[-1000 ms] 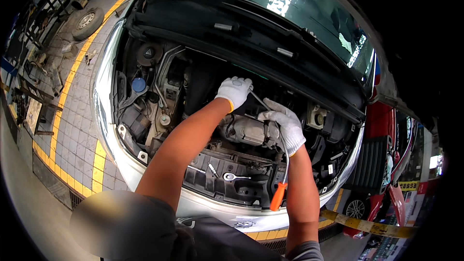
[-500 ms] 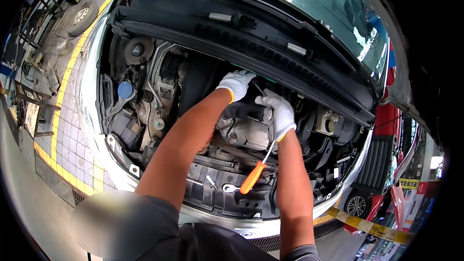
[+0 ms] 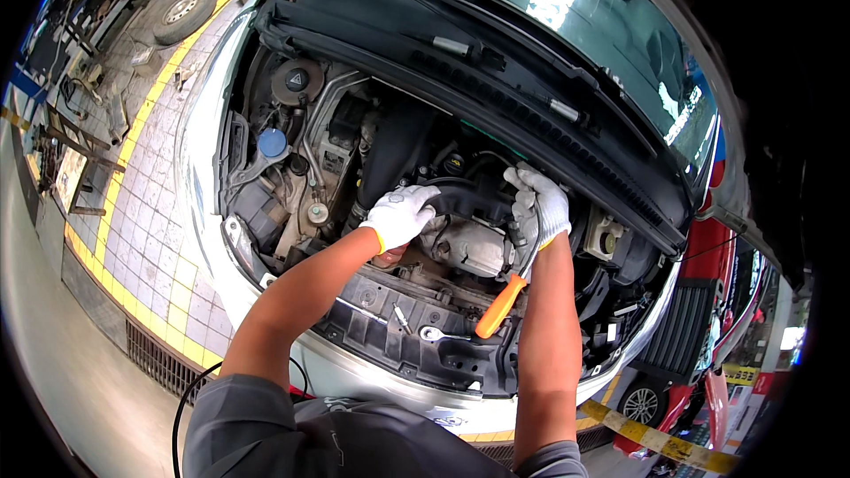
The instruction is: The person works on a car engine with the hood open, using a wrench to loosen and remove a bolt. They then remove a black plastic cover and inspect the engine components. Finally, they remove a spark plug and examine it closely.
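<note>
My left hand [image 3: 400, 215], in a white glove, has come down at the left end of a black plastic pipe [image 3: 475, 203], its fingers bent around it. To the right, my gloved right hand [image 3: 542, 208] closes round the shaft of a screwdriver [image 3: 502, 305]. The orange handle hangs below that hand, pointing toward the front of the car; the tip is hidden. Between and below the hands lies a silvery metal engine part [image 3: 474, 246]. Behind them a black cap with a yellow mark [image 3: 453, 163] shows on the engine.
A ratchet wrench [image 3: 443, 334] and a small metal tool [image 3: 403, 317] lie on the front crossmember. A blue cap [image 3: 272, 142] and a round reservoir cap [image 3: 297, 80] are at left. The cowl [image 3: 496, 88] borders the bay behind. A loose wheel [image 3: 184, 11] lies on the floor.
My left hand has drawn back from deep by the cowl to the pipe's left end. The right hand keeps the screwdriver. A blurred round shape at lower left has left the view.
</note>
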The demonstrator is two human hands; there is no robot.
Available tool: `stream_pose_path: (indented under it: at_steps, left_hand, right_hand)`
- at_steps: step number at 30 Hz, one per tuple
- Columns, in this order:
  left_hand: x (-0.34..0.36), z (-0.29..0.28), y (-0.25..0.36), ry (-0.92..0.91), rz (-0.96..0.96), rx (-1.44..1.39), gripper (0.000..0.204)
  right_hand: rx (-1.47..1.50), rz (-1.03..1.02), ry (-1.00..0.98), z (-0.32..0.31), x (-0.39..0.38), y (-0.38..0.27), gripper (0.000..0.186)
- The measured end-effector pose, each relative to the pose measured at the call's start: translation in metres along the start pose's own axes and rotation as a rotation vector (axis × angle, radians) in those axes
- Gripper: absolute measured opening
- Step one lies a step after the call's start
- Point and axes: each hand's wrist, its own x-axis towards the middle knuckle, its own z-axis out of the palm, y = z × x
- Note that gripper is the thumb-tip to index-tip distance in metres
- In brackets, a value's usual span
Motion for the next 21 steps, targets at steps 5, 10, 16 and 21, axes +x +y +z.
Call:
stream_pose_path:
  at_steps: [5, 10, 16, 21]
  left_hand:
    - [0.009, 0.015, 0.008, -0.053, -0.091, -0.119, 0.048]
    - [0.026, 0.037, 0.0, -0.141, -0.353, -0.841, 0.053]
    - [0.043, 0.048, 0.014, -0.158, -0.614, -1.499, 0.06]
    - [0.068, 0.068, 0.032, -0.066, -0.729, -1.748, 0.069]
  right_hand:
    - [0.098, -0.008, -0.015, -0.003, -0.004, 0.005, 0.02]
    - [0.202, -0.036, -0.123, 0.0, -0.027, 0.001, 0.024]
    - [0.232, -0.126, -0.172, -0.003, -0.064, 0.002, 0.041]
    - [0.218, -0.201, -0.209, -0.006, -0.12, 0.005, 0.061]
